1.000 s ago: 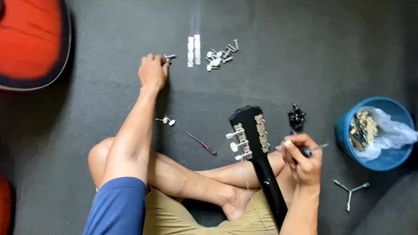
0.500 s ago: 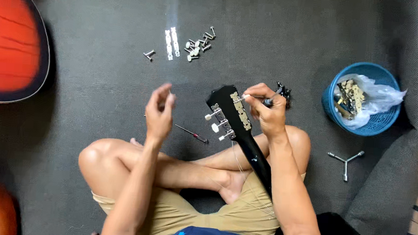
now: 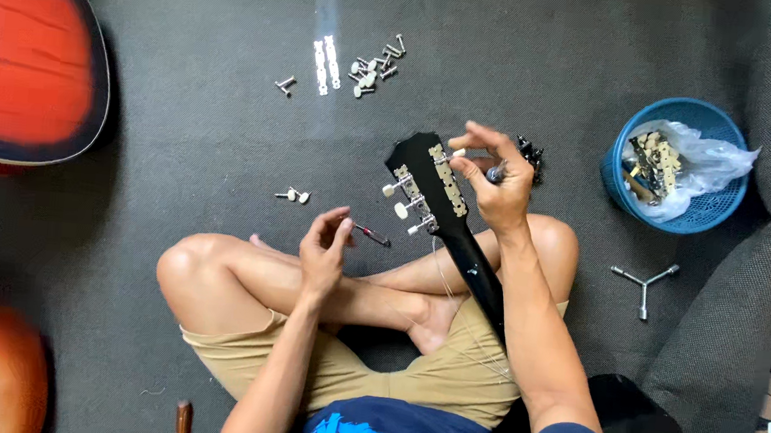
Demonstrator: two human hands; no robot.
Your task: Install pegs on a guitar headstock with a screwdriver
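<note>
Dark floor mat [image 3: 182, 118], right hand [image 3: 497, 178] pinching headstock [image 3: 426, 185] peg, left hand [image 3: 323, 250] loosely curled beside.

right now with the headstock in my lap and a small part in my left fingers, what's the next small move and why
Probably bring the left hand up to the black headstock. The right hand is at its upper edge, fingertips on a white tuner knob with a tool tucked in its palm, while the left hand hangs short of it above the knee, fingers pinched together; what they hold is too small to tell.

Black guitar headstock [image 3: 425, 181] lies between both hands; round blue plastic basket [image 3: 678, 166] sits right, loose silver tuning pegs [image 3: 374, 64] beyond on the floor.
</note>
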